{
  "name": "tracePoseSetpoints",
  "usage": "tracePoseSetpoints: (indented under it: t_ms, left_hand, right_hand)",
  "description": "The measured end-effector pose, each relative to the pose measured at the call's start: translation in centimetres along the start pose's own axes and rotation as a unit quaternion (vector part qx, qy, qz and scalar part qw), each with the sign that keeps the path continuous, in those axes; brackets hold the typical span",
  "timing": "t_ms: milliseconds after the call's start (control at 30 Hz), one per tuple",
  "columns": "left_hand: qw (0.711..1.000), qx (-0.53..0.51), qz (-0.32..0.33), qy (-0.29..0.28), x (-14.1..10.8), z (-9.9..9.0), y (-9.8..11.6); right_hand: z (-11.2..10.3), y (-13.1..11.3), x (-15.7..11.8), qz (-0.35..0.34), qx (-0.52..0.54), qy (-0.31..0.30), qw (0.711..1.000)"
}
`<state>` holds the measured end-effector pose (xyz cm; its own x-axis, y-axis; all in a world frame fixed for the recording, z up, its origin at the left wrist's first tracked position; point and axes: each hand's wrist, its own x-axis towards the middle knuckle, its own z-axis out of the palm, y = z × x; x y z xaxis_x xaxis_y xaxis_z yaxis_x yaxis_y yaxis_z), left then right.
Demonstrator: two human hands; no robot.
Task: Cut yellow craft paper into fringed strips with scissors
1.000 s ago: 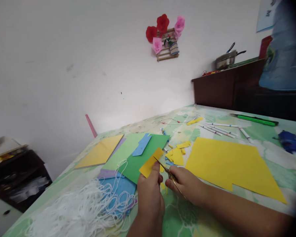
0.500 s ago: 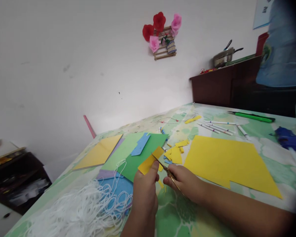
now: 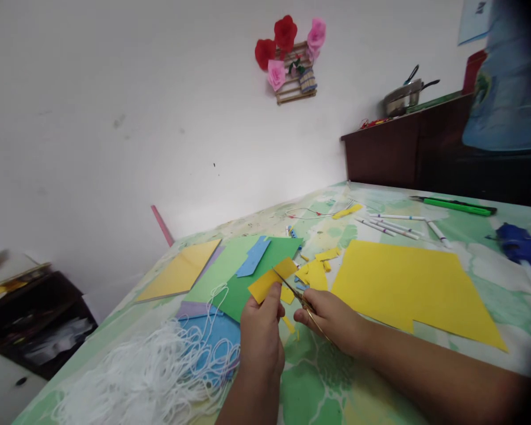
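Note:
My left hand (image 3: 262, 330) pinches a small yellow paper piece (image 3: 262, 285) between thumb and fingers. In my right hand (image 3: 330, 316) is a pair of gold-handled scissors (image 3: 295, 293), its dark blades lying across the yellow piece close to my left thumb. Small yellow paper scraps (image 3: 313, 273) lie just beyond the scissors, with bits of blue among them. Right of my hands rests a large yellow sheet (image 3: 407, 283) with a notch cut from its near edge. Under and behind the held piece is a dark green sheet (image 3: 236, 298).
A heap of white string (image 3: 137, 378) covers the near left of the table, partly over blue sheets. White marker pens (image 3: 392, 227), a green utility knife (image 3: 458, 205) and a dark blue object (image 3: 522, 243) lie at the right. A water jug (image 3: 508, 100) stands behind.
The scissor blades and the yellow piece have shifted slightly relative to each other, and the piece is tilted a little differently. The whole view has moved slightly.

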<state>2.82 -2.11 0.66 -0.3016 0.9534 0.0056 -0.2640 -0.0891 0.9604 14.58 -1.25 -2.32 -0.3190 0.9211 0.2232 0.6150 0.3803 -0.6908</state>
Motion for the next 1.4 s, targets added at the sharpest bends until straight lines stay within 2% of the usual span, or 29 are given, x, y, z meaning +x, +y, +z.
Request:
tracePoseSetpoints:
  t_ms: [167, 400, 533, 700, 1000, 1400]
  left_hand:
    - [1.000, -0.009, -0.004, 0.006, -0.20, 0.07, -0.11]
    - [0.999, -0.017, -0.004, 0.030, -0.33, 0.35, -0.29]
    - [0.999, -0.030, -0.002, 0.035, -0.40, 0.40, -0.22]
    - [0.997, -0.069, 0.013, 0.027, -0.51, 0.45, -0.15]
    - [1.000, -0.026, 0.009, 0.007, -0.54, 0.41, -0.62]
    - [0.999, -0.036, 0.001, -0.003, -0.78, 0.37, -0.37]
  right_hand:
    - [0.11, 0.23, 0.05, 0.003, -0.001, 0.006, 1.000]
    - [0.24, 0.36, -0.14, -0.040, -0.011, 0.009, 0.999]
    - [0.32, 0.46, -0.04, -0.031, -0.020, 0.005, 0.999]
    - [0.35, 0.65, 0.03, -0.043, -0.022, -0.004, 0.999]
    - [0.32, 0.76, 0.04, -0.067, 0.023, -0.010, 0.997]
    - [0.40, 0.60, -0.08, -0.078, 0.038, -0.010, 0.996]
